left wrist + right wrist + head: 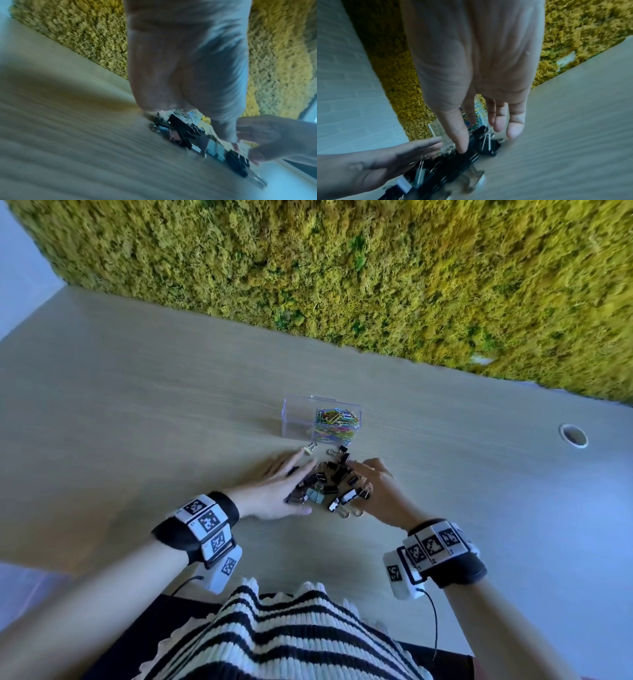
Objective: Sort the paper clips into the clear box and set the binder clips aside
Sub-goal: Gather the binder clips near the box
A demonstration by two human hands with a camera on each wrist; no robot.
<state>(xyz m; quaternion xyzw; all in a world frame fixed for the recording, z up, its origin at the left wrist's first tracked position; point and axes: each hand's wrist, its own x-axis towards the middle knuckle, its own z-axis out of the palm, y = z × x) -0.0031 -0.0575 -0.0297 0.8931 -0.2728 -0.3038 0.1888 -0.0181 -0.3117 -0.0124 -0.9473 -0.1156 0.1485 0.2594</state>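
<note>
A clear box (pixel 298 405) stands on the table, its right half filled with coloured paper clips (pixel 337 421). Just in front of it lies a pile of mostly black binder clips (pixel 334 481), with a pale blue one and two black-and-white ones. A single beige binder clip (pixel 310 448) lies apart by the box. My left hand (pixel 284 487) lies flat with straight fingers against the pile's left side. My right hand (pixel 370 481) cups the right side, its thumb (pixel 461 146) touching the black clips (pixel 450 166). Neither hand holds a clip. The left wrist view is blurred.
The light wooden table (pixel 171 422) stretches wide on both sides. A yellow-green moss wall (pixel 342 268) runs along its far edge. A round cable hole (pixel 573 434) sits at the right. My striped top covers the near edge.
</note>
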